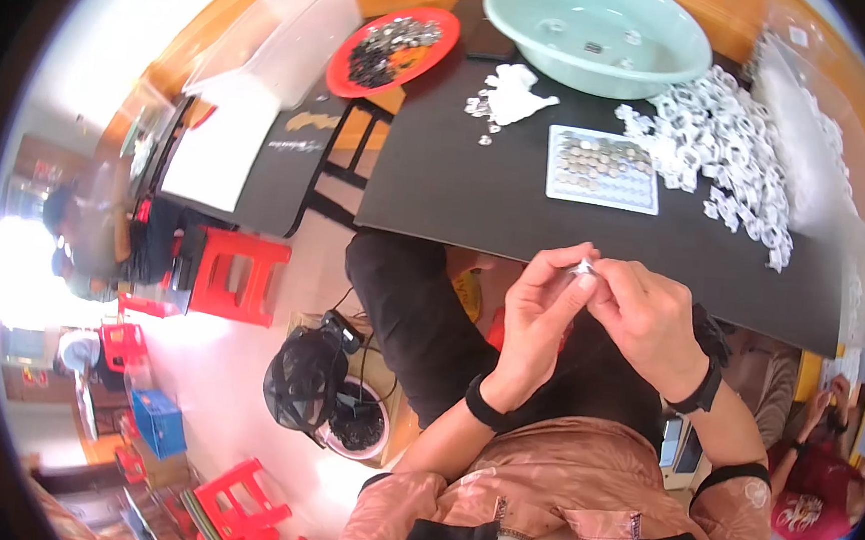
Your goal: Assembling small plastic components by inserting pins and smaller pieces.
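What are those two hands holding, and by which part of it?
A small whitish piece, at the fingertips of the left hand and right hand; which part is too small to tell.

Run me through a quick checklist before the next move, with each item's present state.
1. Small pale piece held: ok, between the fingers of the left hand and right hand.
2. Its exact orientation: cannot tell, too small and partly covered.
3. Shallow tray flat on the black table: ok, with silvery discs on it.
4. White rings contained: not ok, many lie in a loose heap on the table.
5. Pale green basin upright: ok, a few small items inside.
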The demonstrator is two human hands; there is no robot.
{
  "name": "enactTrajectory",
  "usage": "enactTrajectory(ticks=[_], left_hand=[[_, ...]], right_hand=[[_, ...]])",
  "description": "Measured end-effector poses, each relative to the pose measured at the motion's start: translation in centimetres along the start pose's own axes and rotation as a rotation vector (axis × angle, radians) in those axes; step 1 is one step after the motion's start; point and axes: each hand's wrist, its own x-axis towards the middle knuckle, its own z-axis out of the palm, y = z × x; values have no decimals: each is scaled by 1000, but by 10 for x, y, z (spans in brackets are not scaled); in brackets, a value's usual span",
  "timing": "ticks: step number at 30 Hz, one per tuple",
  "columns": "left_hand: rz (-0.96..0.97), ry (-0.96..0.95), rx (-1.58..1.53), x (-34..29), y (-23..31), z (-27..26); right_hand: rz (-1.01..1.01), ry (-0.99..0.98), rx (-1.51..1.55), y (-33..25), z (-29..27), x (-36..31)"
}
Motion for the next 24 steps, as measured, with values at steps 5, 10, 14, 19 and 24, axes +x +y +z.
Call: enactTrajectory(ticks=[5,10,14,19,24], left_hand=[[25,9,-39,0,2,-9],[108,5,-22,2,5,-12],[114,25,-31,2,7,-13],[166,6,-2,0,12,-18],[155,11,-33,-1,11,-25]], right_hand=[[29,-74,-27,-8,2,8],[-16,-112,-61,-11,4,15],[1,-105,-29,-16,6,19],[42,-92,42,-19,12,24],[-33,-78,-49,-23,18,26]])
